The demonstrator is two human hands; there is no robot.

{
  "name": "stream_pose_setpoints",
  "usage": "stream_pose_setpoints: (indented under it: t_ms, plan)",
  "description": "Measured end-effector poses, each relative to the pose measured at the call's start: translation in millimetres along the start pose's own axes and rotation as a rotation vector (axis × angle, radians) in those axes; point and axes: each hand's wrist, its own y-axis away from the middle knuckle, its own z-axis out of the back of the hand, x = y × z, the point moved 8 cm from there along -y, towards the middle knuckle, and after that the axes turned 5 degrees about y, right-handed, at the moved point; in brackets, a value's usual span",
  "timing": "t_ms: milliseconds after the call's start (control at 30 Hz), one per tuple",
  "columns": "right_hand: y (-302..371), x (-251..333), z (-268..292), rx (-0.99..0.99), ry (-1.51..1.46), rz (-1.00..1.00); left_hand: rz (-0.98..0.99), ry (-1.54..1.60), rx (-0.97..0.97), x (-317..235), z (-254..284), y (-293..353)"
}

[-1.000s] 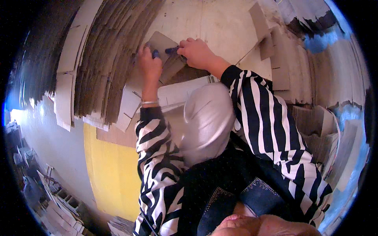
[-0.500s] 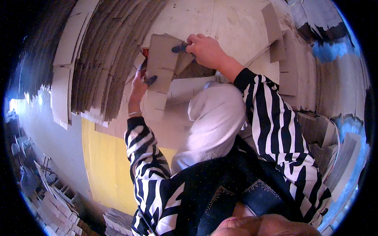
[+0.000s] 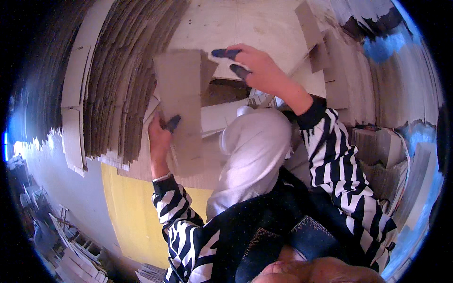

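Note:
My left hand point(image 3: 159, 139) grips the left edge of a flat brown cardboard piece point(image 3: 181, 89), its dark-covered thumb on top and the other fingers mostly hidden. The piece is somewhat blurred. Behind its upper right edge shows a further cardboard flap point(image 3: 207, 70). My right hand point(image 3: 266, 70) is raised just right of the piece's top corner, with dark covers on the fingertips and thumb. Its thumb and fingers are spread, and nothing is between them. Below the flap, slotted cardboard strips point(image 3: 224, 115) lie beside my light-trousered leg point(image 3: 257, 146).
Tall stacks of cardboard sheets point(image 3: 122, 80) stand close on the left. More cardboard pieces point(image 3: 336, 89) lean at the right, in front of further stacks point(image 3: 396, 89). A pale board point(image 3: 236, 23) spans the far side. A yellow sheet point(image 3: 141, 212) lies at the lower left.
My left hand has drawn the cardboard piece left and nearer to me. My right hand has come off its upper edge, opened and moved slightly right.

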Motion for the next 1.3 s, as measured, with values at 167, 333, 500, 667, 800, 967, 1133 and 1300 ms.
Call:
stream_pose_setpoints:
  t_ms: [167,333,500,667,800,967,1133,1300]
  plan:
    - [34.7,-28.8,50.5,-0.089,-0.135,-0.177,-0.37,-0.174,-0.041,-117.5,-25.5,-52.3]
    - [48.9,-53.0,62.5,-0.138,-0.286,-0.292,-0.442,-0.408,0.137,-158.1,-40.6,-193.5]
    - [89.3,-85.9,52.0,-0.26,-0.43,-0.389,-0.212,-1.1,-0.071,-131.8,-66.8,-242.3]
    - [125.9,-111.8,52.4,-0.233,-0.45,-0.588,-0.396,-1.132,-0.217,-144.8,-42.6,-122.8]
    - [127.1,-93.1,97.0,-0.431,-0.497,-0.532,-0.7,-1.183,-0.188,-124.7,-81.7,5.9]
    - [122.7,-93.6,100.4,-0.455,-0.462,-0.551,-0.481,-1.205,-0.362,-100.3,-69.8,31.4]
    - [138.2,-118.4,83.7,-0.454,-0.431,-0.6,-0.102,-1.11,-0.5,-45.2,41.2,-23.4]
    - [140.7,-119.2,80.2,-0.4,-0.424,-0.63,-0.02,-1.097,-0.411,-33.0,41.8,-37.4]
